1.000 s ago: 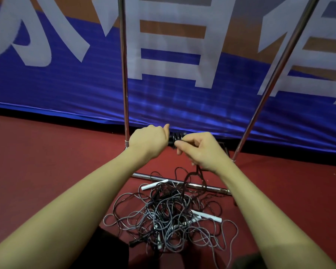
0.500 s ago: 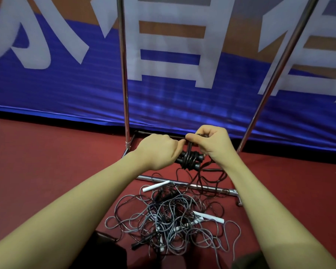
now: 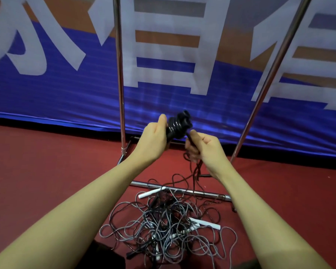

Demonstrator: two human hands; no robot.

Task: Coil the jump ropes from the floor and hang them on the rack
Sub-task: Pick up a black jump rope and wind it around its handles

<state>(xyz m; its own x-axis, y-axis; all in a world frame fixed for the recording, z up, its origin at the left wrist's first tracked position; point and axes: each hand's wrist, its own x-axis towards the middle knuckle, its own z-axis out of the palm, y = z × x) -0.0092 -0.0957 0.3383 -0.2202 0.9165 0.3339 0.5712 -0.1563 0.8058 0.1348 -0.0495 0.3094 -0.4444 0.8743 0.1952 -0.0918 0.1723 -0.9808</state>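
My left hand (image 3: 155, 139) grips the paired black handles of a jump rope (image 3: 179, 124), with several turns of black cord wound round them. My right hand (image 3: 201, 145) pinches the same cord just right of the handles; the loose cord hangs down from that hand to the floor. Below lies a tangled pile of grey and black ropes (image 3: 167, 228) with white handles (image 3: 150, 193) sticking out. The metal rack (image 3: 119, 78) stands behind, its two chrome uprights rising out of view and its base bar lying behind the pile. The top rail is out of view.
A blue banner (image 3: 56, 94) with large white characters hangs behind the rack. The floor (image 3: 47, 171) is dark red. A dark shape, partly hidden by my left arm, sits at the bottom edge near the pile (image 3: 105, 257).
Both hands have risen a little. The handles now tilt upward in my left hand, and my right hand has swung from above the handles down to their right, carrying the cord round.
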